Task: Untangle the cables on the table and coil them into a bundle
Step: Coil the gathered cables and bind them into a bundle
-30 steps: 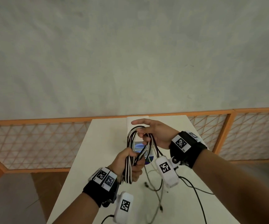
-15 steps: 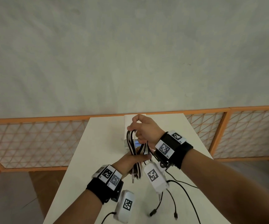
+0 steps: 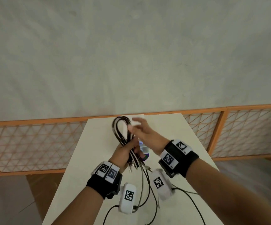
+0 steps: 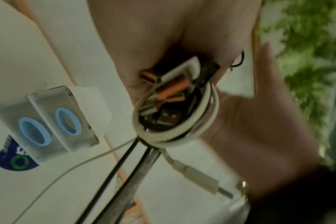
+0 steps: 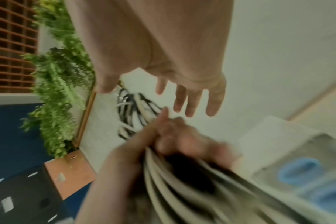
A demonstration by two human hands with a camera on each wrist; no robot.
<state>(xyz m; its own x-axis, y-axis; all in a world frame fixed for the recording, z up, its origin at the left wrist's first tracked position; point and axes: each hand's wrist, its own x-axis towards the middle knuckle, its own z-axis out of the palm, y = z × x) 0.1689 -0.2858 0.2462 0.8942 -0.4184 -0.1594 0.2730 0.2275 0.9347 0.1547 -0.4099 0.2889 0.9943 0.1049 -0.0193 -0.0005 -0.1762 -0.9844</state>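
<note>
The left hand (image 3: 126, 152) is clenched round the gathered black and white cables (image 3: 121, 132), holding them up above the white worktop (image 3: 89, 159); the loops stand up out of the fist, and the wrist view shows several plugs bunched at its lower end with a few turns of white cable wound round them. The right hand (image 3: 142, 131) hovers beside the loops with its fingers spread and straight, gripping nothing that I can see, though it is blurred. To my eye the coiling is mostly done and this is the winding-off stage. Loose tails (image 3: 145, 184) hang below the fist down to the worktop. The next move, I'd say, calls for the free hand to catch one tail and wrap it round the bundle's waist while the left keeps the loops from springing apart
</note>
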